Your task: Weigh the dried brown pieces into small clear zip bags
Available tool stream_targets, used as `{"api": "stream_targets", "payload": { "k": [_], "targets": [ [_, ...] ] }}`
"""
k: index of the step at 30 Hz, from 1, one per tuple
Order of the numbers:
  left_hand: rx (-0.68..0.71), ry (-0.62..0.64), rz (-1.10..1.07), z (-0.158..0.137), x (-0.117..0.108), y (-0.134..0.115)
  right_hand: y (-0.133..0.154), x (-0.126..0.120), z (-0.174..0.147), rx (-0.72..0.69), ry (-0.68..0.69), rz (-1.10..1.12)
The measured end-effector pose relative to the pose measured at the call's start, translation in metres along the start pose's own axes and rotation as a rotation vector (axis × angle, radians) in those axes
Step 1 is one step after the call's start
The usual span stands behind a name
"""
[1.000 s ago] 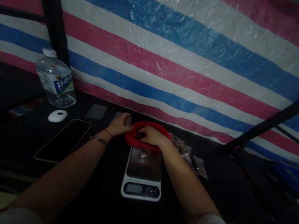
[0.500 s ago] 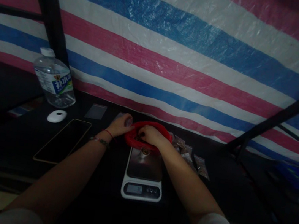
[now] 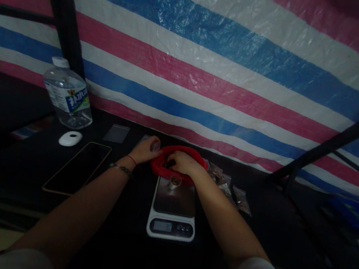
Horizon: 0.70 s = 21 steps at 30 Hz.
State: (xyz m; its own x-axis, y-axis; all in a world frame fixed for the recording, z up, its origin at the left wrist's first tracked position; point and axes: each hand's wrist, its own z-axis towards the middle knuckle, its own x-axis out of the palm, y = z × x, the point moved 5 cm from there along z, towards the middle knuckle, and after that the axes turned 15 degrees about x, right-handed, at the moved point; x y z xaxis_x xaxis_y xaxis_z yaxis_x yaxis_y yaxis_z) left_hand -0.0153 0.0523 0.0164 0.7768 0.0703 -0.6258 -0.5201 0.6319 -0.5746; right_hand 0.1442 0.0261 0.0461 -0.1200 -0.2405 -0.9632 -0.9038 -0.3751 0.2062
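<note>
While the clear bottle [image 3: 69, 99], white oval case [image 3: 70, 138] and phone [image 3: 78, 167] sit unused at the left of the frame, a flat clear bag [image 3: 116, 133] near them looks unfilled, so that portion seems not yet done. Left of centre, the left hand [image 3: 144, 150] is curled beside the rim of the red container [image 3: 159, 169]; something clear shows by its fingertips, but I cannot tell whether it is gripped. At centre, the small cup [image 3: 175, 182] stands on the upper part of the scale [image 3: 174, 203] and already holds some brownish pieces; the lit display is too blurred to read. The right hand [image 3: 183, 162] dips into the red container, its fingertips hidden, so its grip cannot be told. Right of centre, several packets [image 3: 224, 184] with brownish contents lie together, apparently finished, leaving the cup's portion partway through.
</note>
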Motion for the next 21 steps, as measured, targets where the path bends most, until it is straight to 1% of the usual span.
{"api": "stream_targets", "payload": {
  "k": [6,10,15,21],
  "targets": [
    [0.021,0.0,0.0,0.001,0.001,0.002,-0.002,0.006,0.007,-0.015,0.024,-0.053],
    [0.008,0.0,-0.006,0.0,0.001,0.002,-0.003,0.004,0.006,-0.003,0.026,-0.088],
    [0.002,0.0,-0.016,0.0,0.0,0.0,-0.005,0.0,0.001,-0.01,-0.017,-0.114],
    [-0.003,-0.007,-0.035,-0.001,0.0,0.0,-0.012,-0.013,-0.01,-0.026,-0.07,-0.035]
  ]
}}
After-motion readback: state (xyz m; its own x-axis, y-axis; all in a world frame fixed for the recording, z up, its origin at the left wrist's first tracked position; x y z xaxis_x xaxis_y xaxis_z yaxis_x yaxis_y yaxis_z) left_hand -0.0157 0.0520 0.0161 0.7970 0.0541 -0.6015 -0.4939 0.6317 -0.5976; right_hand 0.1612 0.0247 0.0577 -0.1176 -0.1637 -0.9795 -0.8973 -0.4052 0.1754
